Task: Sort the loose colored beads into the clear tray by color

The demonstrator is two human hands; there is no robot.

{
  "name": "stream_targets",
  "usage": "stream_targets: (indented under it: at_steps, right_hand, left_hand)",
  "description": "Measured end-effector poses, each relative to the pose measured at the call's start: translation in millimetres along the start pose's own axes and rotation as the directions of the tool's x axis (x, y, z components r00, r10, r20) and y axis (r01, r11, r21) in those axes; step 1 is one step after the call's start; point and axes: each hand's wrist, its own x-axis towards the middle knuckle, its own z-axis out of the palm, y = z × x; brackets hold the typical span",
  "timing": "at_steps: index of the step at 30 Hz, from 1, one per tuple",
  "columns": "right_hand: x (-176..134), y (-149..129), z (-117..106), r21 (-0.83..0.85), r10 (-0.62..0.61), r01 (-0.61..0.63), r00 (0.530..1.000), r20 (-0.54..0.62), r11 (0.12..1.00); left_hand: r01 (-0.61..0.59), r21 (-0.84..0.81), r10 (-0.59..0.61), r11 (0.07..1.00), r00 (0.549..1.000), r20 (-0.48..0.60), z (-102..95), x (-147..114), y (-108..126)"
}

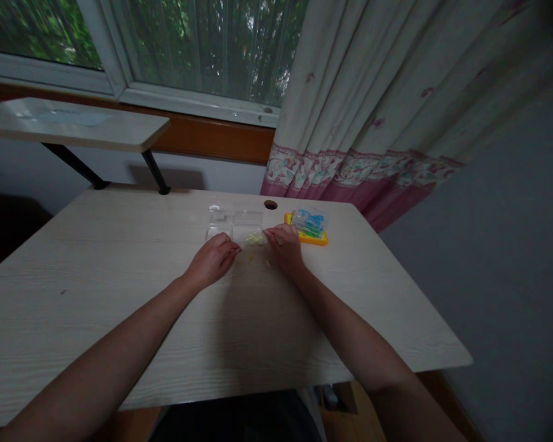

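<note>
My left hand [213, 261] is closed in a pinch at the front left of a clear plastic compartment box [247, 217]; anything between its fingertips is too small to tell. My right hand [286, 247] is also pinched, close to the box's front right corner, and what it grips cannot be made out. Pale yellow small pieces [255, 238] lie heaped between the two hands, in the front right part of the box. In front of it, a few loose yellow-orange bits [251, 258] are scattered on the tabletop.
Just right of my right hand is a yellow tray [320, 241], with a clear case of blue and green pieces [311, 220] on it. A round cable hole [270, 205] is behind. A raised shelf [120, 132] stands at the back left of the wooden table [120, 282]; a curtain [341, 123] hangs behind.
</note>
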Motion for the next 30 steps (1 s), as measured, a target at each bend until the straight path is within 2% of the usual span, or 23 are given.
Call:
stream_targets:
  at_steps: [4,8,11,18,23,26,30]
  right_hand:
    - [5.1,-2.9,-13.4,0.122,-0.075,0.054,0.982,0.172,0.991]
    - [9.0,-8.9,-30.8,0.213,-0.133,0.044,0.895,0.426,0.976]
    - [10.1,-10.2,-42.2,0.177,-0.117,0.024,0.835,0.538,0.984]
    - [11.3,1.7,-49.8,0.11,-0.099,0.034,0.742,0.664,0.993]
    - [9.9,-0.6,-47.4,0.081,-0.048,-0.008,0.743,0.667,0.997]
    - [8.6,-6.1,-47.2,0.076,-0.029,-0.028,0.754,0.656,0.997]
    - [8.6,-9.4,-46.7,0.078,-0.049,-0.004,0.744,0.667,0.997]
  left_hand:
    - [0.014,-0.012,-0.014,1.0,1.0,-0.011,0.7,-0.7,-2.2]
    - [0.027,-0.02,-0.027,0.999,1.0,-0.008,0.1,-0.6,-2.8]
    - [0.025,-0.013,-0.025,1.0,1.0,-0.008,-0.4,-0.5,-2.0]
    - [0.058,0.002,-0.058,0.998,0.998,-0.025,-2.5,-0.7,-5.1]
    - [0.098,-0.025,-0.1,0.995,0.991,-0.091,-2.3,-1.4,-11.6]
    - [0.107,-0.04,-0.111,0.993,0.989,-0.098,-2.2,-1.6,-12.2]
    - [0.113,-0.056,-0.118,0.992,0.988,-0.095,-2.3,-1.3,-11.1]
